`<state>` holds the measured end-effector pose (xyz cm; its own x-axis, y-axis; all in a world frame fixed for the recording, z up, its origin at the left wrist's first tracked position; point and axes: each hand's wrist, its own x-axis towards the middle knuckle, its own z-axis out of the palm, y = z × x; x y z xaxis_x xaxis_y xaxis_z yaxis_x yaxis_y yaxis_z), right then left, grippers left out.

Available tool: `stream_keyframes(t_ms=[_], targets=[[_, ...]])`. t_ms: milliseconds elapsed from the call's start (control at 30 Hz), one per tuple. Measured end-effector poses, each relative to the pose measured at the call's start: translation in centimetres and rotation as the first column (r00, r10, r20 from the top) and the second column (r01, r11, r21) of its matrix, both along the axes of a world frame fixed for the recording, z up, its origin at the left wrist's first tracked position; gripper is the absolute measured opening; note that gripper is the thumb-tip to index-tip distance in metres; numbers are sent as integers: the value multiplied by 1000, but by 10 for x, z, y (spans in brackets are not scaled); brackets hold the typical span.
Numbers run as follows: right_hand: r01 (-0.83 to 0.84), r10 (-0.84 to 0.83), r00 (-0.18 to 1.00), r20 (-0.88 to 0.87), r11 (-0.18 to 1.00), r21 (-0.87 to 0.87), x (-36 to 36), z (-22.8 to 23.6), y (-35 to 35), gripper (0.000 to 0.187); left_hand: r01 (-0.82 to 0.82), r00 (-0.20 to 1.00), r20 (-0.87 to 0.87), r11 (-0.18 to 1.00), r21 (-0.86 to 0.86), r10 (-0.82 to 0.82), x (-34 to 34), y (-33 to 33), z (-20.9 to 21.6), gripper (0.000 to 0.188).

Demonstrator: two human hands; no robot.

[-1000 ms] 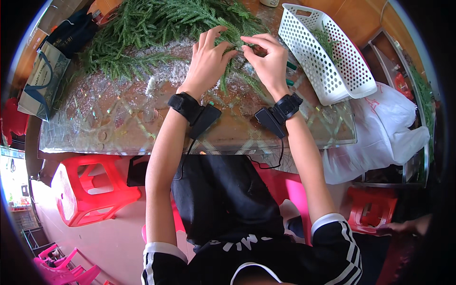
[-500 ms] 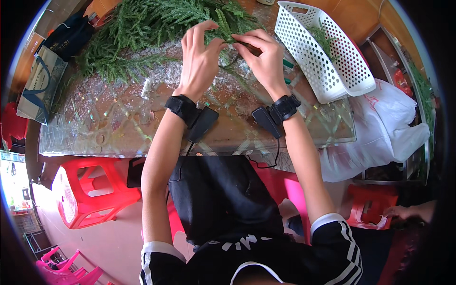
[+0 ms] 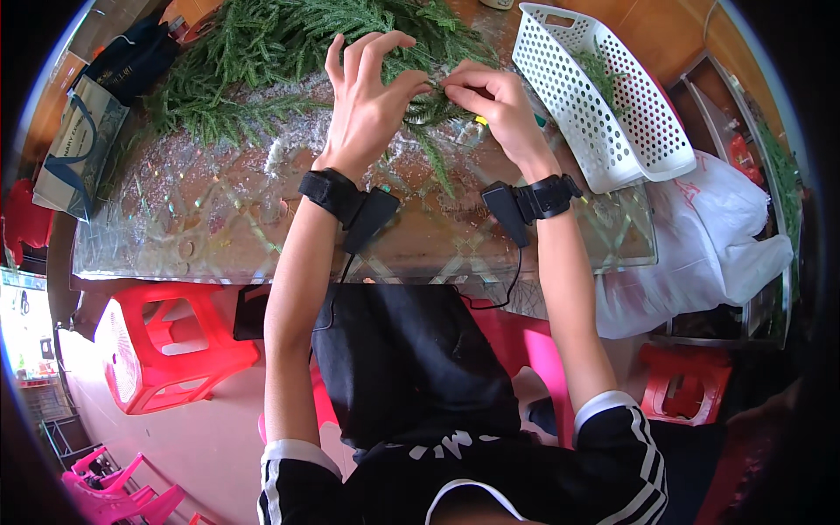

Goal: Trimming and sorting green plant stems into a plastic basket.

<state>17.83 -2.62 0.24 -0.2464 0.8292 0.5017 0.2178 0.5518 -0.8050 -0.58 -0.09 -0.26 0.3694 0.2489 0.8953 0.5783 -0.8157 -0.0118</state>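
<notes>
Far on the table (image 3: 262,241), a green sprig (image 3: 429,110) is pinched by the right hand (image 3: 501,109); the left hand's (image 3: 363,109) grip cannot be told.

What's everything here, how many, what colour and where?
Sprigs: many, green, table's far side
Table: one, brown, upper middle
Bits: many, white, on table
Basket: one, white, table's right
Plastic bag: one, white, table's right edge
Paper bag: one, pale, table's left
Cloth bag: one, navy, behind paper bag
Seats: at least four, red or pink, on floor
Wristbands: two, black, on wrists
Left grip: one, bare, at sprigs
Right grip: one, bare, at sprigs
</notes>
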Motion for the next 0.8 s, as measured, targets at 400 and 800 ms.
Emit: stream_keyframes(t_ms=[400,800], targets=[[-442,103,781,-615,787,-430,-3,-6,-8,24,35,999,-8,998,55,-35,-3,-2,3,14],[-119,111,993,-48,968,-223,-1,-5,0,19,-10,988,-152,987,160,35,-1,-5,5,47]])
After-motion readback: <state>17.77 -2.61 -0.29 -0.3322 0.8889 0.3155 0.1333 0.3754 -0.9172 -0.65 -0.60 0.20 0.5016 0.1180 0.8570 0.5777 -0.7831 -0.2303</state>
